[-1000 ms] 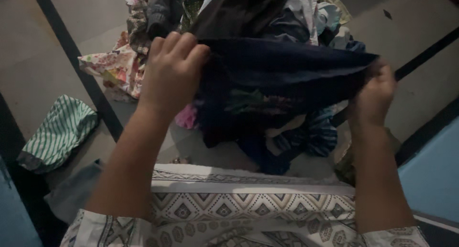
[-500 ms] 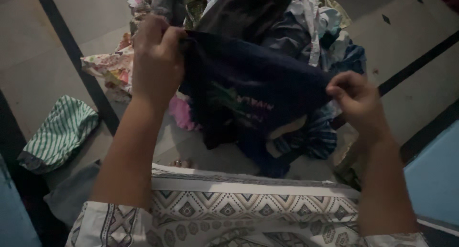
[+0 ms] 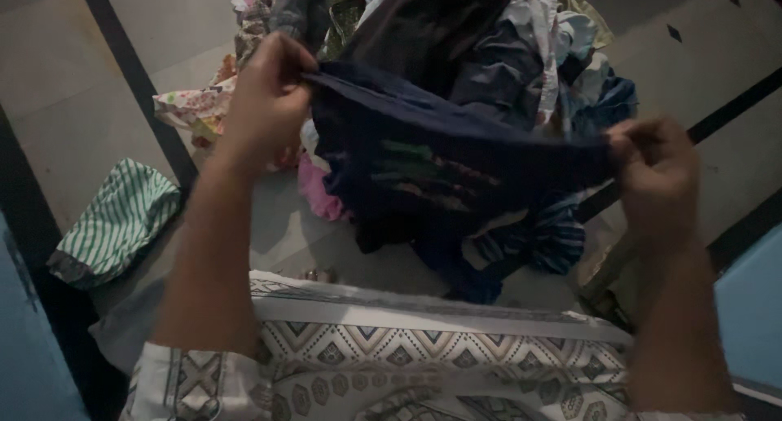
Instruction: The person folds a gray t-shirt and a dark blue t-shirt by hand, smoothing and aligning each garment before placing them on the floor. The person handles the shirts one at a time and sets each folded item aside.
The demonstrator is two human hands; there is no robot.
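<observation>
Nearest, a patterned tunic (image 3: 423, 356) fills the lower view. Above it the left hand (image 3: 265, 103) and right hand (image 3: 656, 176) each pinch an edge of a dark navy garment (image 3: 432, 160), stretched in the air between them over the clothes pile (image 3: 489, 38) on the tiled floor (image 3: 81, 103).

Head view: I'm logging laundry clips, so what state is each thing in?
Dark navy garment: stretched out between both hands.
Left hand: pinching one edge.
Right hand: pinching the other edge.
Clothes pile: heaped, unfolded.
Green striped cloth: folded on the floor.
</observation>
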